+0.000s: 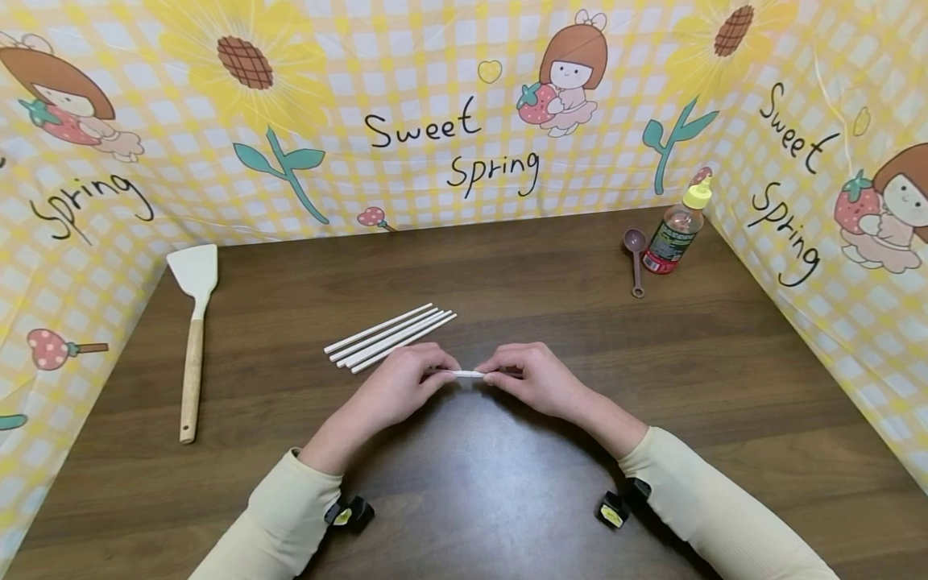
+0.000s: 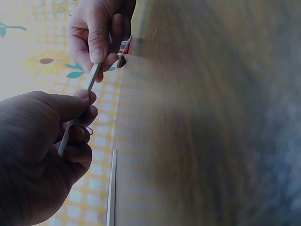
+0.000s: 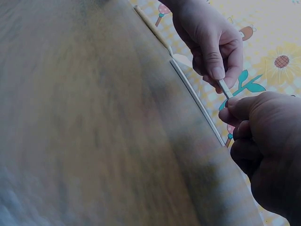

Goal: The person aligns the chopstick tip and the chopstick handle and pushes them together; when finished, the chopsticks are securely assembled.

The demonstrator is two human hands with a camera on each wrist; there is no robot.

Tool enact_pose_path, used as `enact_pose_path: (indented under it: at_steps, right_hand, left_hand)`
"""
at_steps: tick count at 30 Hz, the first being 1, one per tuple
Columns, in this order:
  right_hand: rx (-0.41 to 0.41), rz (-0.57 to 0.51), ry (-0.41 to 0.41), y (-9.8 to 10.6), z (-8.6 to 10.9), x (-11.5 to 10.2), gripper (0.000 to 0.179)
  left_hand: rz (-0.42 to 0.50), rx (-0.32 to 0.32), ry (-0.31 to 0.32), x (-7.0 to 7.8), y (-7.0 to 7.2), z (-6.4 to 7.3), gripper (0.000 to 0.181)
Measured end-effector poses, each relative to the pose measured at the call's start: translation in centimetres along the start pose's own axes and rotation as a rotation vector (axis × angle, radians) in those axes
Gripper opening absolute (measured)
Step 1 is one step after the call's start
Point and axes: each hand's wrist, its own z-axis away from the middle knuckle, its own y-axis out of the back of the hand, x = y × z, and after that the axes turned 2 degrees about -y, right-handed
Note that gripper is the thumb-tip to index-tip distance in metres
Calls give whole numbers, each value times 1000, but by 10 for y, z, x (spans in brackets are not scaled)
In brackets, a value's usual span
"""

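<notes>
A thin white stick is held level above the table between both hands, with a short piece of it showing in the gap. My left hand pinches it between thumb and fingers on the left; in the left wrist view the stick also runs along under the curled fingers. From the other side, my right hand pinches it the same way. The right wrist view shows a faint line across the stick. Its ends are hidden in the hands. Several similar white sticks lie side by side just behind my left hand.
A spatula with a white head and wooden handle lies at the left. Toward the back right, a purple-brown measuring spoon lies beside a yellow-capped bottle. Patterned yellow cloth walls the table's back and sides.
</notes>
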Motion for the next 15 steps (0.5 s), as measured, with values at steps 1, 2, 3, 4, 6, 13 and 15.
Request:
enact_pose_path:
  at_steps: [1,2,3,4,6,13,15]
  right_hand:
    - [-1,-1,0,0,0,0,12]
    - [-2,-2,-1,0,0,0,12]
    - [-2,-2,-2,0,0,0,12]
    - [-1,-3,-3,0,0,0,12]
    - [-1,-2,-4,0,0,0,12]
    - [-1,-15,-7,0,1,-1,12]
    - [0,-16,-9,0,1,-1,12]
  left_hand:
    - [3,1,-2,0,0,0,5]
    - [4,2,-3,0,0,0,5]
    - [6,3,-5,0,0,0,4]
    - [8,4,-5,1,0,0,4]
    - [7,6,-6,1,0,0,5]
    - [10,1,13,1,-1,0,4]
    - [9,1,16,2,-1,0,5]
